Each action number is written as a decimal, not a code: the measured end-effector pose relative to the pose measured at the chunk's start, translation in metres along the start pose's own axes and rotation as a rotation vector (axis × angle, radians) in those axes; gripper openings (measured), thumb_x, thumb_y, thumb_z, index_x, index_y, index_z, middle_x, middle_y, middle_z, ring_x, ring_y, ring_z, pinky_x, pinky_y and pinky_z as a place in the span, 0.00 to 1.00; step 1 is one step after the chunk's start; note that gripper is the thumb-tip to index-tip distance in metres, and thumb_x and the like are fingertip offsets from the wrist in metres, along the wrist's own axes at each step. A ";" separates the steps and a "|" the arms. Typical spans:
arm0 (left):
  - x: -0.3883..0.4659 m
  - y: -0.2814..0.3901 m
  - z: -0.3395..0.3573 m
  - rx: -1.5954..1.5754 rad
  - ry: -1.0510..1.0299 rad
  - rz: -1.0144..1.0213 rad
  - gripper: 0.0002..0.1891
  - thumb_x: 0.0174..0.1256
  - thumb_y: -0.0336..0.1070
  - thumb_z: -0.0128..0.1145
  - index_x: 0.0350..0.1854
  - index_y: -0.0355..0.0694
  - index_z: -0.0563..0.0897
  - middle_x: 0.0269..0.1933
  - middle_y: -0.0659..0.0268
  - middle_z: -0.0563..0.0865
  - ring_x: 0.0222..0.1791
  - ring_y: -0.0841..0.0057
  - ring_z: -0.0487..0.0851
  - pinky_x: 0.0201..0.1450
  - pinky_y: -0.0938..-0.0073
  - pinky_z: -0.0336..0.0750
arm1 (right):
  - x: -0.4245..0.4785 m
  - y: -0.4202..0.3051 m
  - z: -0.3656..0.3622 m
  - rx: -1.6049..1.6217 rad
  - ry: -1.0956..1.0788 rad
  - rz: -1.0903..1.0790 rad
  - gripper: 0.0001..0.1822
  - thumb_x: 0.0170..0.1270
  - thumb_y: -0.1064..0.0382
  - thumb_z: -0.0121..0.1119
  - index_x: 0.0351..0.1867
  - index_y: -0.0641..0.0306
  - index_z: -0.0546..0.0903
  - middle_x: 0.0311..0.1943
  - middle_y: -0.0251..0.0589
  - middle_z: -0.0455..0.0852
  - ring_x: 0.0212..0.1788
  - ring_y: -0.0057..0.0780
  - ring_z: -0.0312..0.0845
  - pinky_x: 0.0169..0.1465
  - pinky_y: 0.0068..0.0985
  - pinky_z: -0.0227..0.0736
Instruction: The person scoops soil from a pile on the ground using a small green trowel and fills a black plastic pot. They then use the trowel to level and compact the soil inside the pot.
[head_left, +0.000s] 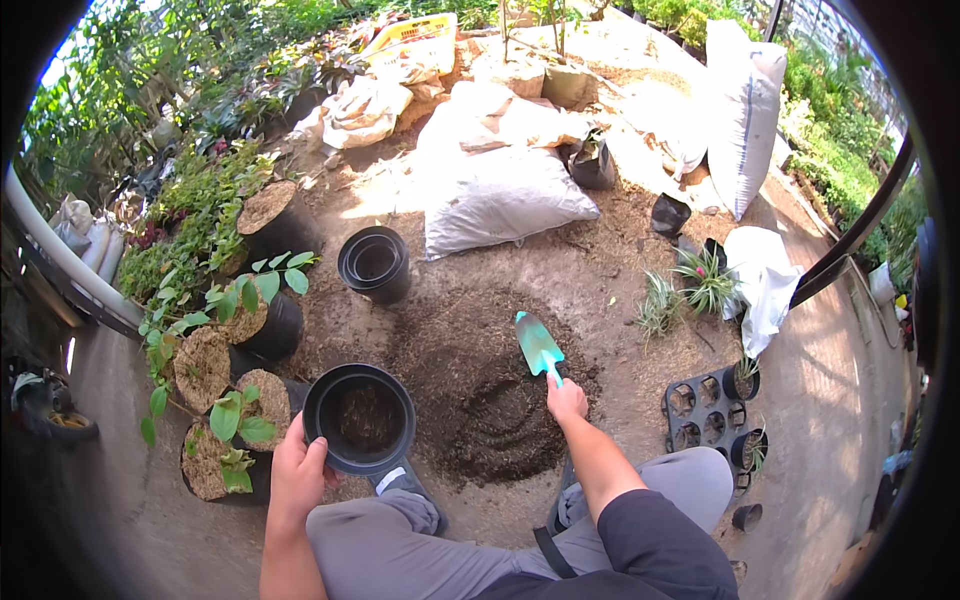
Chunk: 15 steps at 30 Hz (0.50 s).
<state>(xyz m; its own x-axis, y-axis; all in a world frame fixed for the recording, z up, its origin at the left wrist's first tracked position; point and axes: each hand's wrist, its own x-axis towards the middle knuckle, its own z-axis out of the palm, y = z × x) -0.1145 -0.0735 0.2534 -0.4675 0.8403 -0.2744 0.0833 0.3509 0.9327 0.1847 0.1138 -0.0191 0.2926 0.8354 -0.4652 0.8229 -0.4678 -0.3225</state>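
Observation:
My left hand (301, 469) grips the rim of a black plastic plant pot (358, 420), thumb over its near left edge; some brown soil or fibre lies at the bottom. My right hand (566, 400) is closed on the handle of a turquoise garden trowel (538, 345), its blade pointing away over the far right part of a heap of dark potting mix (487, 420). The heap lies on the ground between my feet, with curved furrows in its near part. Beyond the held pot, a stack of black pots (374, 262) stands on the ground.
Several soil-filled black bags with plants (202, 371) stand at left. A full white sack (510, 199) lies ahead; another (746, 127) stands at far right. Spider plants (705, 279), a white plastic bag (759, 277) and a black pot tray (697, 420) with small pots are at right.

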 end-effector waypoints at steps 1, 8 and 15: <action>0.001 0.000 0.001 0.020 -0.001 -0.004 0.17 0.59 0.25 0.38 0.52 0.32 0.69 0.26 0.65 0.80 0.14 0.84 0.75 0.13 0.86 0.69 | 0.004 -0.003 0.001 -0.010 0.004 -0.007 0.28 0.58 0.36 0.43 0.37 0.60 0.79 0.39 0.52 0.81 0.45 0.48 0.76 0.47 0.41 0.69; 0.002 0.002 0.008 0.079 0.006 -0.016 0.17 0.60 0.25 0.38 0.53 0.33 0.69 0.28 0.65 0.80 0.14 0.85 0.75 0.13 0.86 0.69 | -0.008 0.000 0.023 -0.051 -0.028 0.012 0.28 0.61 0.38 0.39 0.39 0.61 0.78 0.39 0.50 0.81 0.44 0.47 0.77 0.46 0.41 0.70; -0.001 0.003 0.002 0.039 -0.014 0.046 0.19 0.60 0.24 0.39 0.55 0.33 0.68 0.27 0.65 0.80 0.16 0.85 0.75 0.16 0.84 0.70 | -0.057 0.023 0.044 -0.034 -0.014 -0.001 0.28 0.62 0.38 0.38 0.37 0.62 0.78 0.36 0.53 0.81 0.42 0.49 0.78 0.45 0.42 0.71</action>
<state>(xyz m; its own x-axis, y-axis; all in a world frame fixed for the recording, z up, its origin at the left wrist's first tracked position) -0.1122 -0.0722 0.2561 -0.4501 0.8615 -0.2350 0.1384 0.3272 0.9348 0.1655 0.0428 -0.0364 0.2853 0.8318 -0.4761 0.8394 -0.4567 -0.2948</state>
